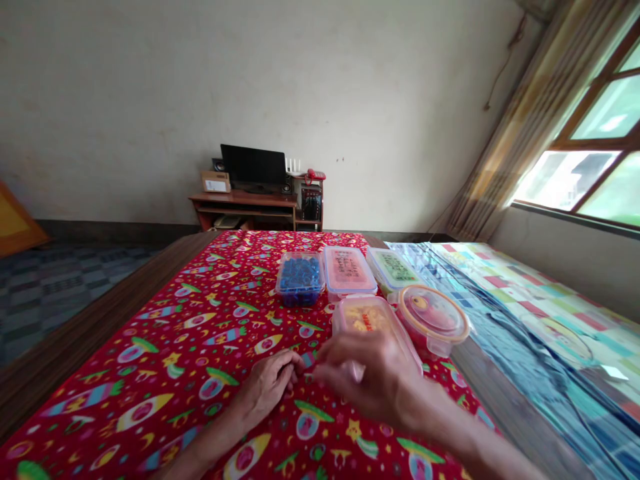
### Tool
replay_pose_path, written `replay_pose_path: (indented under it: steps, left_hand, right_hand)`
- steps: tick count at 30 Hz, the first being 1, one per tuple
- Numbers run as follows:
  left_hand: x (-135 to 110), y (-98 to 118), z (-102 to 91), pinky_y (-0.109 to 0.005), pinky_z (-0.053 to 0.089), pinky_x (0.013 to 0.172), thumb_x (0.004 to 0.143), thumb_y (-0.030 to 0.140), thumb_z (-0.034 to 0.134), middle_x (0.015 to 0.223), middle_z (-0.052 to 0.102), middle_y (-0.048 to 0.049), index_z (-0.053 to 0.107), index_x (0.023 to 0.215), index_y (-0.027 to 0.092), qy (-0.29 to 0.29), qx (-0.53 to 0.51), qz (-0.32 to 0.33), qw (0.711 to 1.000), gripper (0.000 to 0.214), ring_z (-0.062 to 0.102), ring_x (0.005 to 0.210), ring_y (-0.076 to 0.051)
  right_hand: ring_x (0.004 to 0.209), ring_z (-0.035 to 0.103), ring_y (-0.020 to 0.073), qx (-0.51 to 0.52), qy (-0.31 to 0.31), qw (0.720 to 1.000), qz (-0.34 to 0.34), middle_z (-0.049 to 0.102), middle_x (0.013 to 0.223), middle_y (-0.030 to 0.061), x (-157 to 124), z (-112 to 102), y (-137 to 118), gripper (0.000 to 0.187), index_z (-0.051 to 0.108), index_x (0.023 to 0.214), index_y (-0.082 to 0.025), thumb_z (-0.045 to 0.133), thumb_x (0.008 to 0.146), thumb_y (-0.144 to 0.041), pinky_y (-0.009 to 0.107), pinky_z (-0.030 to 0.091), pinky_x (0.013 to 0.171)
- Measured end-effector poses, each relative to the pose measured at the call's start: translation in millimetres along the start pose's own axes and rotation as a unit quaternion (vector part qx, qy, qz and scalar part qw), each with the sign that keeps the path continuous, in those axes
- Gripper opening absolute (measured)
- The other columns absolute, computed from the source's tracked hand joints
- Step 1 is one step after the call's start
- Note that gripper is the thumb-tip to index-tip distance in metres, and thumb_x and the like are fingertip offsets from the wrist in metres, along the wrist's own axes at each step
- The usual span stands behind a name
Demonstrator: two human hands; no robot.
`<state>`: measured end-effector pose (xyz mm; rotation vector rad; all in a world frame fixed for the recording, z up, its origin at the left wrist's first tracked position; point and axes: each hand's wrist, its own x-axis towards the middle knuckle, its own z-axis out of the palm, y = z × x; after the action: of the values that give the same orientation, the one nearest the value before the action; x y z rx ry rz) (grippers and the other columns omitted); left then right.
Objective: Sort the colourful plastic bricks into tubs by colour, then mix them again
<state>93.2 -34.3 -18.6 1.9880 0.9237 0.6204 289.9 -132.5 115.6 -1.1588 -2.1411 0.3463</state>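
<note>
My left hand rests on the red patterned cloth, its fingers curled in and nothing visible in them. My right hand is smeared by motion in front of a lidded container of yellow pieces, covering its near part; whether it touches the container or holds anything I cannot tell. Behind are a clear box of blue pieces, a lidded box with pinkish contents and a lidded box with green contents. A round container with an orange-rimmed lid sits to the right.
The cloth covers a table with a dark wooden edge. Against its right side lies a bed with a checked cover and a dark cable. By the far wall, a desk carries a monitor, a cardboard box and a red telephone.
</note>
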Motion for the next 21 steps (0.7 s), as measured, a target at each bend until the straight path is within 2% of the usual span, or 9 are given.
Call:
replay_pose_path:
  steps: [2, 4, 5, 6, 8, 9, 12, 15, 21]
  left_hand:
    - [7, 0, 0.2, -0.022, 0.047, 0.05, 0.081, 0.03, 0.037, 0.063, 0.063, -0.0015, 0.059, 0.079, 0.018, -0.018, -0.011, -0.046, 0.999, 0.026, 0.06, 0.05, -0.014]
    - [12, -1, 1.2, -0.022, 0.045, 0.045, 0.08, 0.029, 0.036, 0.065, 0.063, -0.0013, 0.059, 0.08, 0.018, -0.023, -0.022, -0.085, 0.996, 0.025, 0.057, 0.045, -0.013]
    - [14, -1, 1.9, -0.022, 0.044, 0.043, 0.08, 0.027, 0.036, 0.067, 0.064, -0.0014, 0.059, 0.082, 0.018, -0.019, -0.024, -0.093, 0.995, 0.025, 0.057, 0.044, -0.012]
    - [16, -2, 2.8, -0.021, 0.043, 0.042, 0.08, 0.026, 0.036, 0.069, 0.064, -0.0014, 0.059, 0.083, 0.018, -0.01, -0.023, -0.091, 0.996, 0.025, 0.057, 0.044, -0.012]
    - [15, -2, 4.5, -0.021, 0.043, 0.042, 0.08, 0.024, 0.037, 0.072, 0.066, -0.0014, 0.061, 0.083, 0.018, 0.019, -0.003, -0.057, 0.998, 0.025, 0.057, 0.044, -0.012]
    - [13, -1, 5.1, -0.021, 0.044, 0.044, 0.08, 0.023, 0.037, 0.072, 0.066, -0.0015, 0.061, 0.082, 0.019, 0.034, 0.014, -0.031, 0.999, 0.024, 0.057, 0.046, -0.012]
    - [8, 1, 5.8, -0.022, 0.047, 0.052, 0.079, 0.019, 0.037, 0.072, 0.067, -0.0019, 0.063, 0.077, 0.021, 0.078, 0.07, 0.048, 0.993, 0.025, 0.061, 0.056, -0.014]
    - [5, 3, 5.4, -0.023, 0.048, 0.061, 0.08, 0.017, 0.037, 0.07, 0.067, -0.0021, 0.063, 0.076, 0.021, 0.091, 0.106, 0.088, 0.986, 0.027, 0.063, 0.064, -0.015]
    - [6, 0, 6.1, -0.024, 0.048, 0.065, 0.083, 0.017, 0.036, 0.073, 0.067, -0.0035, 0.064, 0.079, 0.02, 0.08, 0.118, 0.106, 0.984, 0.029, 0.063, 0.067, -0.016]
  right_hand:
    - [0.061, 0.058, 0.0106, -0.065, 0.091, 0.991, 0.073, 0.066, 0.068, 0.0012, 25, -53, 32, 0.031, 0.066, 0.079, -0.016, 0.047, 0.092, -0.035, 0.021, 0.042, 0.059]
    - [0.066, 0.061, 0.0138, -0.181, 0.149, 0.959, 0.158, 0.068, 0.071, 0.0039, 49, -90, 81, 0.03, 0.068, 0.078, -0.014, 0.049, 0.09, -0.033, 0.024, 0.043, 0.062]
    - [0.072, 0.063, 0.0159, -0.246, 0.139, 0.938, 0.199, 0.07, 0.078, 0.0058, 59, -101, 106, 0.024, 0.069, 0.085, -0.013, 0.05, 0.089, -0.029, 0.025, 0.044, 0.066]
    - [0.082, 0.064, 0.018, -0.301, 0.103, 0.917, 0.241, 0.071, 0.088, 0.008, 66, -107, 130, 0.023, 0.069, 0.096, -0.013, 0.05, 0.088, -0.024, 0.027, 0.044, 0.072]
    - [0.105, 0.061, 0.023, -0.382, -0.016, 0.869, 0.314, 0.068, 0.112, 0.0152, 73, -107, 169, 0.033, 0.062, 0.117, -0.011, 0.05, 0.09, -0.026, 0.03, 0.044, 0.084]
    - [0.112, 0.058, 0.0251, -0.401, -0.083, 0.847, 0.338, 0.063, 0.12, 0.0183, 74, -104, 183, 0.038, 0.06, 0.121, -0.009, 0.051, 0.09, -0.03, 0.031, 0.043, 0.088]
    - [0.113, 0.058, 0.0293, -0.404, -0.18, 0.819, 0.365, 0.062, 0.123, 0.021, 68, -86, 202, 0.049, 0.062, 0.119, -0.006, 0.062, 0.084, -0.039, 0.034, 0.045, 0.089]
    - [0.11, 0.06, 0.0293, -0.4, -0.217, 0.808, 0.373, 0.063, 0.12, 0.0192, 64, -73, 207, 0.046, 0.065, 0.116, -0.007, 0.067, 0.08, -0.035, 0.033, 0.047, 0.088]
    - [0.11, 0.061, 0.0266, -0.425, -0.221, 0.801, 0.36, 0.064, 0.119, 0.0201, 62, -68, 213, 0.034, 0.065, 0.116, -0.007, 0.056, 0.086, -0.02, 0.031, 0.047, 0.088]
